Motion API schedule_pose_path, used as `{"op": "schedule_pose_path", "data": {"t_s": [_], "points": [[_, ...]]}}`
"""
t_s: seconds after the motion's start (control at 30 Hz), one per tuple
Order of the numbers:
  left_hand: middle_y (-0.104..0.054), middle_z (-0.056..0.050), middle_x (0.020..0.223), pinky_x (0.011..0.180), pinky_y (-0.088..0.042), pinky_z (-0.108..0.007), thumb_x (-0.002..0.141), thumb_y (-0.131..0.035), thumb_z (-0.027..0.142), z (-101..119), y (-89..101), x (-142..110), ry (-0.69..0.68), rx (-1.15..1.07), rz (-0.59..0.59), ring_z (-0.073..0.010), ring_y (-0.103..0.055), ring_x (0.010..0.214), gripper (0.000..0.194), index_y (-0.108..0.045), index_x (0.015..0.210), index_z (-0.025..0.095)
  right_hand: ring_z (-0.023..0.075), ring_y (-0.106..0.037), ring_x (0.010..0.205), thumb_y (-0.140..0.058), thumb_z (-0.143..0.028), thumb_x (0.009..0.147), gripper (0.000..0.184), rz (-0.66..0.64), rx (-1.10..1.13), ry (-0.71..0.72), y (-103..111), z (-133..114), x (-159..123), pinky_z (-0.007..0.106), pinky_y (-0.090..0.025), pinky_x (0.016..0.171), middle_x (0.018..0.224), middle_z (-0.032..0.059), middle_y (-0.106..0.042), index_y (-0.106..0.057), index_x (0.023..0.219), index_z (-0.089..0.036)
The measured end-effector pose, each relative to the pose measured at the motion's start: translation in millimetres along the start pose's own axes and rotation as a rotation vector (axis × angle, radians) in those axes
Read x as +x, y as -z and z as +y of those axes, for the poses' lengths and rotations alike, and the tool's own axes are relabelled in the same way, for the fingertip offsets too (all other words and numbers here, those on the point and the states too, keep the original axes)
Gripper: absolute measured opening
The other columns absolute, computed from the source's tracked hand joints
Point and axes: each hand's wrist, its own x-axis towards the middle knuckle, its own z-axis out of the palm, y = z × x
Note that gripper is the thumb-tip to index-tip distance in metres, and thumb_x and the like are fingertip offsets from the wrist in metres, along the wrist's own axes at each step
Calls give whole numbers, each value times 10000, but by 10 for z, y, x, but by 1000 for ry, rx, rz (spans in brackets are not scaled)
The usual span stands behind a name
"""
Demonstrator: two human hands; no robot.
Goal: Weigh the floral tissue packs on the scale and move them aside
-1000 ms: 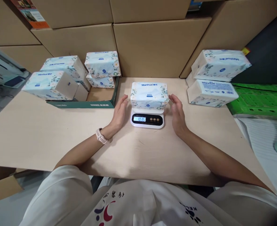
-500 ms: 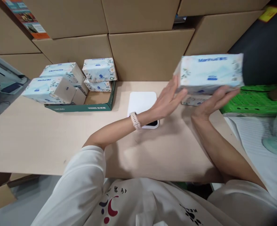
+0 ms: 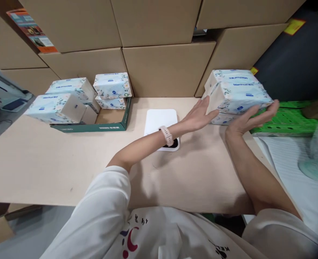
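A tissue pack [image 3: 240,96] with blue print and flower pattern rests on the stack of packs at the table's right. My left hand [image 3: 199,116] lies flat against its left end, fingers stretched out. My right hand [image 3: 252,118] cups its front right side, fingers spread along it. The pack is pressed between both palms. Another tissue pack [image 3: 230,76] sits behind it, and a third pack [image 3: 220,119] lies beneath. The white kitchen scale [image 3: 161,123] stands bare in the middle of the table, its display hidden by my left wrist with the watch.
A green cardboard tray [image 3: 94,127] at the back left holds several tissue packs [image 3: 57,107]. Brown cartons [image 3: 164,66] wall the back. A green crate [image 3: 285,120] sits at the right, past the table edge, with a white sheet below it.
The pack left the scale, travelled right between both hands, and came down onto the right-hand stack. The scale platform is now bare.
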Motion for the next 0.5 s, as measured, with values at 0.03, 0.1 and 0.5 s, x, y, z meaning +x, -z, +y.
{"op": "schedule_pose_path", "data": {"t_s": [0.03,0.1,0.5], "points": [[-338,-95,1935,1522,-78,-487,1055,-731,642,87,191,-210,-54,-16,56,-375,-122,1856,787,-544,1706,241,342,-449,1702,-382,-548,1124,637,-3,2,85,6,59,65,567,-273,1427,1762,270,-493,-533,1616,-172],[-479,-54,1865,1521,-80,-564,997,-846,568,275,670,-683,-155,-45,257,-389,-151,1853,659,-664,1564,284,354,-449,1708,-321,-698,1101,800,-16,25,222,20,142,193,593,-270,1421,1749,308,-478,-521,1625,-128],[-690,-24,1445,1379,-374,-375,1263,-322,276,114,2900,-1542,254,-130,1083,-198,-516,1519,232,-517,1352,189,318,-674,1501,-370,-540,1165,575,-1090,552,-173,-912,-2081,-1063,621,-418,1360,1465,117,-753,-720,1374,-135]]}}
